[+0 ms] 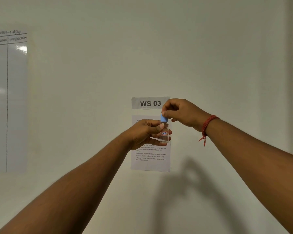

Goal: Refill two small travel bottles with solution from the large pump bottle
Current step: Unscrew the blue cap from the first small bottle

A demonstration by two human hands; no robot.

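A small clear travel bottle (164,133) with a red-framed label reading "7B" is held upright in the air in front of the wall. My left hand (145,134) grips its body from the left, thumb across the front. On top sits a light blue cap (163,118), pinched from above by the fingertips of my right hand (181,113). That wrist wears a red thread band. The large pump bottle and the other travel bottle are out of view.
A sign reading "WS 03" (150,103) and a printed instruction sheet (150,157) hang on the pale wall behind the hands. A whiteboard (8,98) with handwriting covers the wall at far left. No table surface shows.
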